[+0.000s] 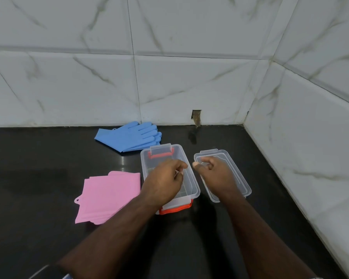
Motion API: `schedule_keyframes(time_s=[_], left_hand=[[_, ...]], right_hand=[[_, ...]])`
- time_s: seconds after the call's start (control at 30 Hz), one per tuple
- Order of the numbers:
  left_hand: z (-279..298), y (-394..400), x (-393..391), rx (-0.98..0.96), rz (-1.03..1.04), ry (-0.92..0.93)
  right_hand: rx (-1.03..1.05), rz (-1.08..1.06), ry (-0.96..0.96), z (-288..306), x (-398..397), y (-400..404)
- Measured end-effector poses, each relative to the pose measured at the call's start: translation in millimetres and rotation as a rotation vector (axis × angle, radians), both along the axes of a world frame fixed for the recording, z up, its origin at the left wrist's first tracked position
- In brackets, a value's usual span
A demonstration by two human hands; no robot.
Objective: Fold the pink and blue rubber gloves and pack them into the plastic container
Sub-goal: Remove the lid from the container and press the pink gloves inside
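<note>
One clear plastic box [191,178] stands open on the desk [38,188], with two orange clips, one at each end; one clear lid [238,174] lies beside it; one stack of blue gloves [129,135] and one stack of pink gloves [109,194], the number in each stack unclear; two hands, the left hand [163,180] and the right hand [216,174].

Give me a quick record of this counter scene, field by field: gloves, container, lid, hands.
pink gloves: flat on the black counter, left of the container
blue gloves: flat near the wall, behind the container
container: open, no gloves inside
lid: off, on the counter to the container's right
left hand: above the container, holding nothing
right hand: above the lid, holding nothing
</note>
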State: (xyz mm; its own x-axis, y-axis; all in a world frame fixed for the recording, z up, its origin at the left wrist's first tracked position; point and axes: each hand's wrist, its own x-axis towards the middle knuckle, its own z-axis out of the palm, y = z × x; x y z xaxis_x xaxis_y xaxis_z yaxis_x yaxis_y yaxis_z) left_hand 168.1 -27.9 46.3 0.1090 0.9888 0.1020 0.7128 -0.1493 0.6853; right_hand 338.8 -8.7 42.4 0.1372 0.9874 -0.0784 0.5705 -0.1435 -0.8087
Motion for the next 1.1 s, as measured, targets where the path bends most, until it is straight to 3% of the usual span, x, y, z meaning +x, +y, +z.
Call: schedule_keyframes(time_s=[0.13,0.4,0.53,0.67,0.83,0.97,1.1], left_hand=[[5.8,-1.4,-14.9,0.049,0.035,-0.033],[11.7,-10.9,-79.9,0.070,0.183,-0.095],[2.5,-15.9,-112.0,0.046,0.251,-0.057],[-12.1,-22.2,-134.1,-0.020,0.250,-0.001],[-29.8,-38.6,-148.6,-0.026,0.211,0.044],[-41.0,-50.3,-154.0,-0.023,0.173,0.060],[-46.0,-60.4,-155.7,-0.015,0.064,0.097]], right_hand=[[-0.022,0.058,-0.066,-1.4,-25.5,-0.3],[0.009,-0.031,-0.175,6.3,-14.5,-9.0],[0.127,-0.069,-0.228,25.2,-32.8,-18.1],[0.220,0.033,-0.093,51.8,-94.1,-38.9],[-0.011,0.330,-0.080,17.2,-168.5,-70.6],[-0.170,0.234,-0.122,-20.5,-182.5,-74.5],[-0.225,0.103,0.041,-30.0,-184.5,-68.1]])
